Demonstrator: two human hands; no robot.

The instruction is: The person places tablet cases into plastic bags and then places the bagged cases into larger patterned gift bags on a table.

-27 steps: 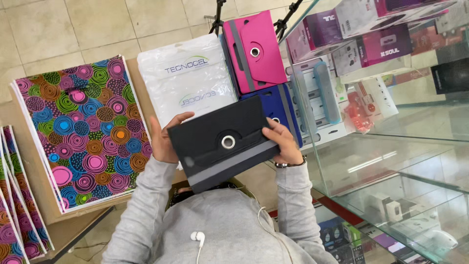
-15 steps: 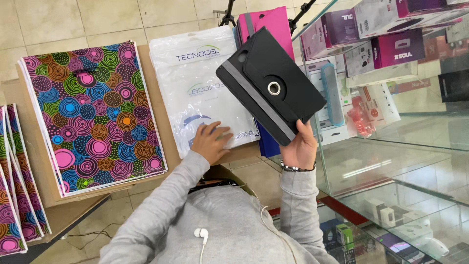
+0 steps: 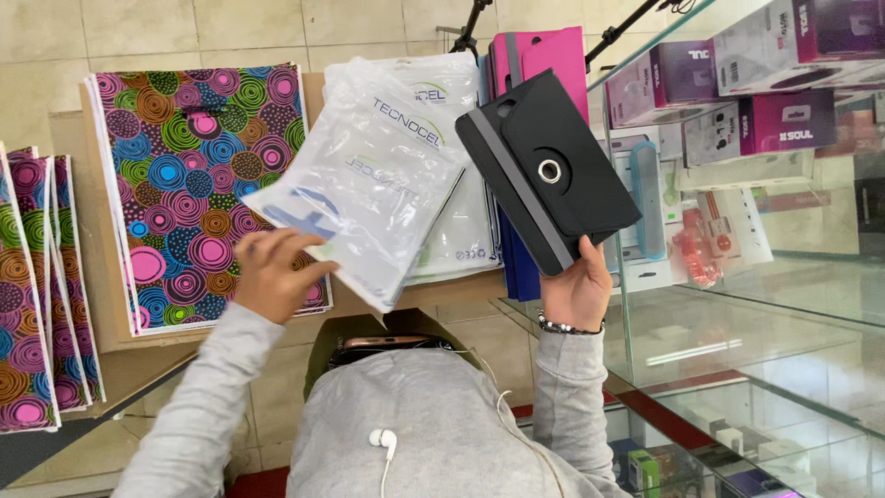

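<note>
My right hand point(image 3: 579, 288) grips the lower corner of a black tablet case point(image 3: 547, 172) with a grey stripe and a round metal ring, holding it up and tilted. My left hand point(image 3: 275, 274) holds a clear plastic bag point(image 3: 369, 180) with printed lettering by its lower edge, lifted off a second clear plastic bag point(image 3: 466, 221) lying on the wooden counter point(image 3: 129, 364). A pink tablet case point(image 3: 539, 55) lies just behind the black one, and a dark blue case point(image 3: 518, 263) peeks out beneath it.
Colourful circle-patterned bags lie at the left point(image 3: 189, 180) and far left point(image 3: 37, 286). A glass display case point(image 3: 756, 277) with boxed goods point(image 3: 765, 120) stands at the right. A phone point(image 3: 392, 343) rests near my chest, and an earphone point(image 3: 383, 441) hangs on my grey sweater.
My right hand raised the black case off the counter and holds it alone. My left hand let go of it, reached to the clear bag and picked it up.
</note>
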